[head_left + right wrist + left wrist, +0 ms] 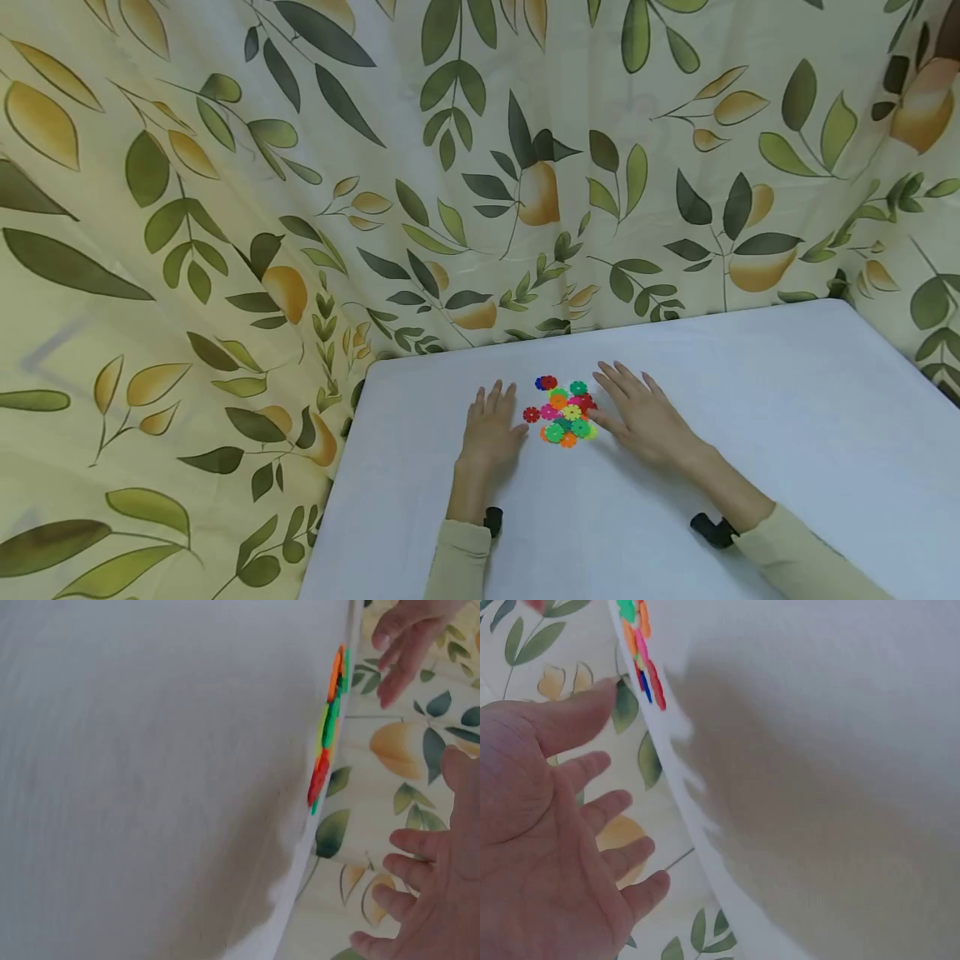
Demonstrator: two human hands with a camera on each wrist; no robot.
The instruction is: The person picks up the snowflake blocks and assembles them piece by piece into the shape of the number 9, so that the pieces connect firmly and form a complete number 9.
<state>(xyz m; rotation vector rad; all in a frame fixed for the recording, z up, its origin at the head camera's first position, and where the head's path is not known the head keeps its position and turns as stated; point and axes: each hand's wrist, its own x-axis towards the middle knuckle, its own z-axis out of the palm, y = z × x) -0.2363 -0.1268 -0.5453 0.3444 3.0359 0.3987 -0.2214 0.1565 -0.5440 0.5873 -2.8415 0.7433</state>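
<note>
A loose pile of flat, notched discs [572, 412] in red, pink, orange, yellow, green and blue lies on the white table. Just left of it, the left hand [491, 429] is held with fingers spread and holds nothing. The right hand [648, 417] is at the pile's right side, fingers extended, its thumb close to the discs; whether it touches them cannot be told. The left wrist view shows the left hand [577, 825] raised above the table, palm visible. In the right wrist view the right hand [431, 877] is likewise above the surface, with the discs [328, 731] beyond.
The white table [787, 400] extends to both sides of the hands. Behind it and at the left hangs a leaf-patterned curtain [420, 167]. A black wrist device [492, 522] sits at the left wrist and another black device [714, 531] at the right.
</note>
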